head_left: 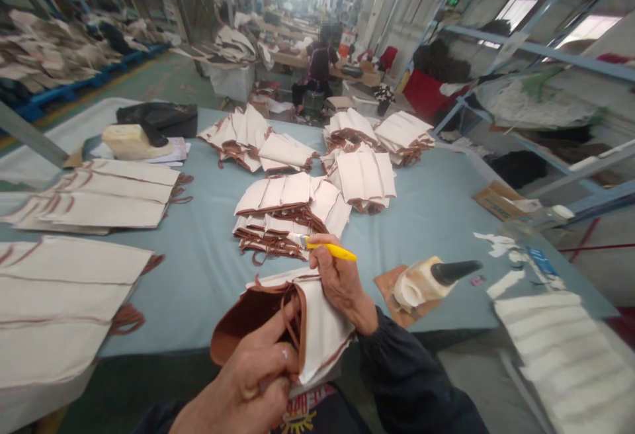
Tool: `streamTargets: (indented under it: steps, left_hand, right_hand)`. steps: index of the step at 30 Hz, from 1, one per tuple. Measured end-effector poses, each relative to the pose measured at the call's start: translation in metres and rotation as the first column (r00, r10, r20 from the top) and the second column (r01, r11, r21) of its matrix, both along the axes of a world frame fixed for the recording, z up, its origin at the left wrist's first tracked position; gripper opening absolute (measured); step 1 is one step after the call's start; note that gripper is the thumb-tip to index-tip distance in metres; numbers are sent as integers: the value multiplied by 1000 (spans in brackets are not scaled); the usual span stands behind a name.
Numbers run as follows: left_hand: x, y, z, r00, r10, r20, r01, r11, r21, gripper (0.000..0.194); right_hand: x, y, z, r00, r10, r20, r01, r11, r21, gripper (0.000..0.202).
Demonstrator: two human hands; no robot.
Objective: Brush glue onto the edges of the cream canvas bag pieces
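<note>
Cream cloth pouch (322, 328) with brown lining sits between the hands at the near edge of the blue-topped table (431, 209), mouth turned toward the wearer, likely so the inside stays in sight. Left hand (258, 368) closes on the pouch's near edge; its index finger extends into the mouth beside thin brown straps (288, 311), apparently holding the opening apart. Right hand (340, 282) rests on the pouch's far side, fingers closed round a yellow-handled brush (335, 250). Brush lies crosswise, bristles pointing left and clear of the pouch, which presumably lets that hand steady cloth without wetting it. Bristle tips blur against the pouches behind; cannot tell whether they are loaded.

Pale plastic container (417, 285) with a dark spout stands on a brown board (387, 282), right of the right hand: handy for dipping, the board perhaps catching drips. Contents unclear. Bundled pouches (278, 196) lie just beyond the hands, within reach. Flat cream panels (119, 189) at left overlap, brown loops all facing inward, perhaps for easy counting.
</note>
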State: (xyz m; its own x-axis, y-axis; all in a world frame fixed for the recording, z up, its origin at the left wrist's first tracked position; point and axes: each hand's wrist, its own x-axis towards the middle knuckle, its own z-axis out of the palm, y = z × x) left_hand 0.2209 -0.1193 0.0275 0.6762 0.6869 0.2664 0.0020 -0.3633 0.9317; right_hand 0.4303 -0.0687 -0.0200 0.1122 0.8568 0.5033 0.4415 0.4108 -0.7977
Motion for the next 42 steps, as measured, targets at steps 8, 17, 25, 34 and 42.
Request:
streamTargets:
  steps: [8,17,25,34,42]
  left_hand:
    - [-19,21,21,996,-42,-85,-1,894,-449,27]
    - [-5,33,16,919,261,-297,-264,964,30,40]
    - [-24,33,12,757,652,-43,-460,578,674,15]
    - [-8,21,6,889,436,-141,-412,896,167,18]
    - [-8,21,8,881,296,-369,-395,889,-231,34]
  right_hand:
    - [6,-17,50,966,-130,225,69,963,261,22]
    - [-11,-7,54,942,-165,293,41,921,388,24]
    - [-1,-21,53,943,-237,233,154,933,325,18]
    - [0,-28,52,935,-315,162,254,915,314,22]
    - [10,-27,32,927,-344,149,300,919,257,22]
